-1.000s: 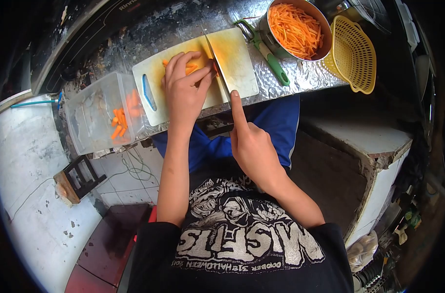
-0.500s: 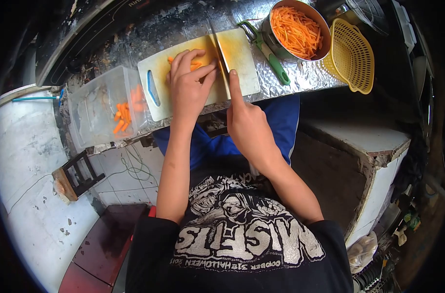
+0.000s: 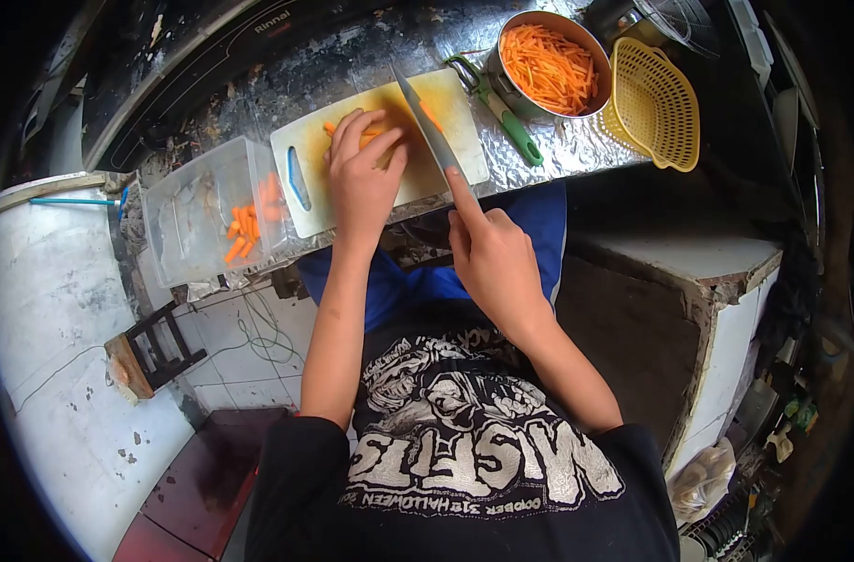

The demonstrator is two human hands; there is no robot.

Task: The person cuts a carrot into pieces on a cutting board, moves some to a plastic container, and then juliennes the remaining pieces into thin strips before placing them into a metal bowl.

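My left hand rests on the cutting board, fingers curled over a few carrot pieces and partly hiding them. My right hand grips a knife, its index finger stretched along the top of the blade's near end. The handle is hidden inside my fist. The blade slants across the right half of the board, a little apart from my left fingertips. A thin bit of carrot shows along the blade's right side.
Left of the board, a clear plastic container holds carrot sticks. To the right lie a green-handled peeler, a metal pot of cut carrot strips and a yellow basket. A black Rinnai stove stands behind.
My right hand has drawn the knife back and to the right, and the blade now leans with its flat side showing. My left fingers have shifted slightly. The whole view has turned a little.
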